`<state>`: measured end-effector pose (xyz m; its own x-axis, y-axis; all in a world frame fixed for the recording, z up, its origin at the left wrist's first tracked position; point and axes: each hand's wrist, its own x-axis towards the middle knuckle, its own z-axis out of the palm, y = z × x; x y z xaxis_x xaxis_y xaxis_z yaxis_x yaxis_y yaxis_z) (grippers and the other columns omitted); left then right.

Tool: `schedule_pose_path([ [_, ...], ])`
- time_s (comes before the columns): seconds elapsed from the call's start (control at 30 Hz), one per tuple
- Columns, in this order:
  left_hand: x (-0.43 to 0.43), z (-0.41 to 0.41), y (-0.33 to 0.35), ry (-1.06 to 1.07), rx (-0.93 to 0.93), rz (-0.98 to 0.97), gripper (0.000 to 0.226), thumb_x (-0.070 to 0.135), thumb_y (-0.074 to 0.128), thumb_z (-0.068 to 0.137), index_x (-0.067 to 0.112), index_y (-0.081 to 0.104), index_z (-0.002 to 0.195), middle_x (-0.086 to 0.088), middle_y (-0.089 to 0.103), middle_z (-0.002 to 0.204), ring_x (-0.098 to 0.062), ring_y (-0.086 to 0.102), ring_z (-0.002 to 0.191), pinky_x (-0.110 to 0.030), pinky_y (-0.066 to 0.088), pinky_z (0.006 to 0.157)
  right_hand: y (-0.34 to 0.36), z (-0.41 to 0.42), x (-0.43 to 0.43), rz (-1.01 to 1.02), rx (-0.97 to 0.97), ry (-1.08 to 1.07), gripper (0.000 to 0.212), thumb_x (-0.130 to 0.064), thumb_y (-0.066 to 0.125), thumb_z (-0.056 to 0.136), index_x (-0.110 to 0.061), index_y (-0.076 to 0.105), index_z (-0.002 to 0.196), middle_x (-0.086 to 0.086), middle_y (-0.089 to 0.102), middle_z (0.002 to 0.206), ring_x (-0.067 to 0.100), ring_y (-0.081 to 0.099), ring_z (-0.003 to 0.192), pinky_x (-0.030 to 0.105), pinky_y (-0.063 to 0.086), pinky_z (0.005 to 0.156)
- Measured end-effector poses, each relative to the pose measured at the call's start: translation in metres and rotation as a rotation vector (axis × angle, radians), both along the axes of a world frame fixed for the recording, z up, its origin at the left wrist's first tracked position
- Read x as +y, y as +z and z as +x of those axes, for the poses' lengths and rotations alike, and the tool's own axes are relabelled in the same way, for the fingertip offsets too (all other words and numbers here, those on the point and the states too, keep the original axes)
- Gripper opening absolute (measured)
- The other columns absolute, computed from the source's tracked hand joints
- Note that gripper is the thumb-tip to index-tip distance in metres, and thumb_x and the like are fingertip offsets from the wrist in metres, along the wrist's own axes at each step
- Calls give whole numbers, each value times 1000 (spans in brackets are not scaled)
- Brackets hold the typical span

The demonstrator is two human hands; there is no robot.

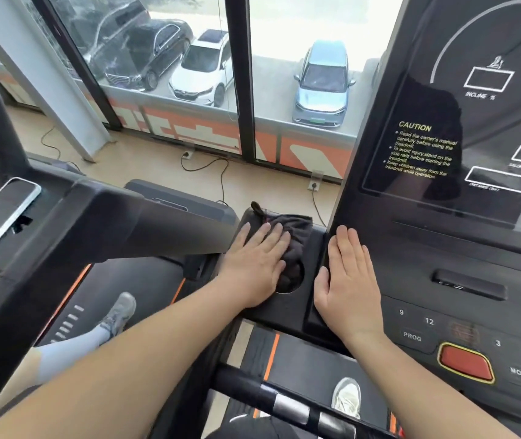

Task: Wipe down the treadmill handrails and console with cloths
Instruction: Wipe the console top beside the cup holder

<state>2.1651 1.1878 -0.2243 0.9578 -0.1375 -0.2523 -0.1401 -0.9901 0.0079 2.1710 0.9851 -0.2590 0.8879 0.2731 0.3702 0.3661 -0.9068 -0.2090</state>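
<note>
Charcoal cloth [297, 226] lies bunched on the side tray [279, 310] at the console's left end, partly sagging into the round cup recess. My left hand [259, 264] is flat on top of it, fingers straight and close together, pressing rather than gripping. My right hand [348, 274] lies bare on the raised edge of the console [443, 280], fingers likewise straight, with no cloth under it that I can see. I judge this to be the console step, with the tray being worked. I can't tell from here whether the display panel, the button area or the handrail [284, 403] below have been wiped. Next I would sweep the cloth across the tray and up onto the panel, keeping the pressure light near the red button [465, 364].
</note>
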Motion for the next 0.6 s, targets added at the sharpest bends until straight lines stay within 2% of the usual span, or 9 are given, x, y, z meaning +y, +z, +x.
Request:
schedule_pose_path([
  [0.07,10,24,4,68,4,4,62,47,13,108,25,-1,164,5,-7,172,-16,-12,157,-51,-8,126,0,0,0,7,1,3,58,-22,43,95,4,46,147,14,30,165,28,21,156,50,24,124],
  [0.17,2,44,3,124,-19,-27,62,44,16,108,18,8,164,-3,2,172,-25,-4,158,-51,-5,127,1,-1,-1,4,13,2,58,-23,41,97,3,46,148,13,29,165,27,20,156,49,23,125],
  [0.27,-10,31,-4,103,-117,-46,62,44,24,108,11,25,160,-12,16,170,-31,4,157,-50,-1,127,2,-2,-1,5,19,1,58,-23,41,97,2,45,149,13,29,166,26,19,156,49,22,125],
  [0.33,-8,12,-7,17,-185,-64,60,45,35,106,7,42,152,-14,30,165,-31,14,156,-49,1,128,2,-1,-1,13,17,5,58,-22,43,96,3,45,149,13,29,165,27,19,156,49,22,125],
  [0.4,-1,-2,-6,-132,-304,-80,46,41,53,100,5,66,127,-15,53,148,-32,37,146,-49,15,127,2,-1,-1,17,15,6,58,-22,44,96,3,45,148,13,30,165,27,19,156,49,22,125],
  [0.43,4,-5,-6,-219,-363,-79,37,37,60,96,5,72,111,-13,62,133,-33,50,135,-49,26,124,2,-1,-1,15,16,6,58,-21,44,96,3,45,149,13,30,165,27,19,156,50,23,125],
  [0.5,11,-7,-5,-337,-410,-91,29,34,58,96,9,73,96,-8,66,111,-31,61,109,-44,48,105,2,-1,-1,3,18,2,59,-21,45,96,3,44,149,13,28,166,27,18,156,50,22,125],
  [0.57,9,-14,-5,-369,-326,-178,30,30,48,98,11,69,111,-3,66,107,-28,60,103,-41,56,85,2,0,-1,-2,18,-1,59,-21,45,96,3,43,150,13,27,166,27,17,157,50,21,125],
  [0.6,6,-18,-10,-388,-246,-217,36,25,44,99,12,62,128,0,65,113,-27,57,108,-40,57,84,1,0,-1,-1,18,-2,59,-21,45,96,3,43,150,13,26,167,27,16,157,49,20,126],
])
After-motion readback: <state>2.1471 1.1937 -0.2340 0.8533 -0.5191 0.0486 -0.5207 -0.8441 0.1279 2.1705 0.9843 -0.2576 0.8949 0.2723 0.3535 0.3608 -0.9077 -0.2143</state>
